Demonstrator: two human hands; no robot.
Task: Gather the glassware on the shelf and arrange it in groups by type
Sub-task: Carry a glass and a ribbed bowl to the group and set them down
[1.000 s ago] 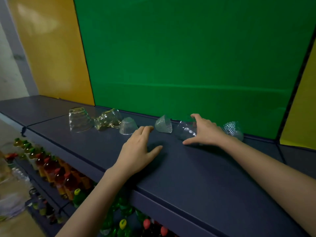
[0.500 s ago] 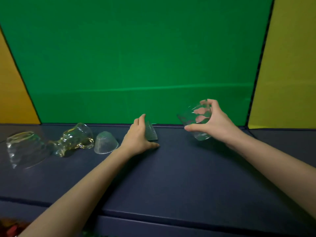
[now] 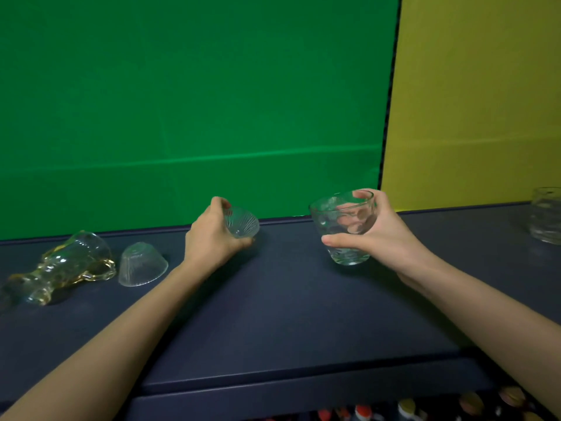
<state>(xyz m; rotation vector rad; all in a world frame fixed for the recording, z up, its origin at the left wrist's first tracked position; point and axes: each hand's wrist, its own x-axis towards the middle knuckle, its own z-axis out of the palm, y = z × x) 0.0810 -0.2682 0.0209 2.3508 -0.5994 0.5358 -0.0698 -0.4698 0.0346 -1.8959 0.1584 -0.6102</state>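
**Glass in both hands, sorting hardly begun**

Glass pieces are spread along the dark blue shelf (image 3: 288, 314), and none of them stands in a clear group by type, so the task looks to be at an early stage. The largest piece, an amber-tinted mug (image 3: 69, 265), lies on its side at the far left, untouched. An upright glass (image 3: 546, 218) stands at the right edge, well apart from the rest; it may be the start of a group, though that is only a guess. A small upturned bowl (image 3: 142, 265) sits mouth down just beside the mug. Most of the gathering seems still to be done.

The right hand (image 3: 391, 241) grips a tumbler (image 3: 343, 229), thumb low across the near side and fingers wrapped behind, showing through the glass. The tumbler is slightly tilted and appears clear of the shelf. The left hand (image 3: 209, 241) curls round a ribbed bowl (image 3: 243, 224) tipped on its side, near the back of the shelf. Whether that bowl touches the shelf cannot be told. Both forearms reach forward, well apart.
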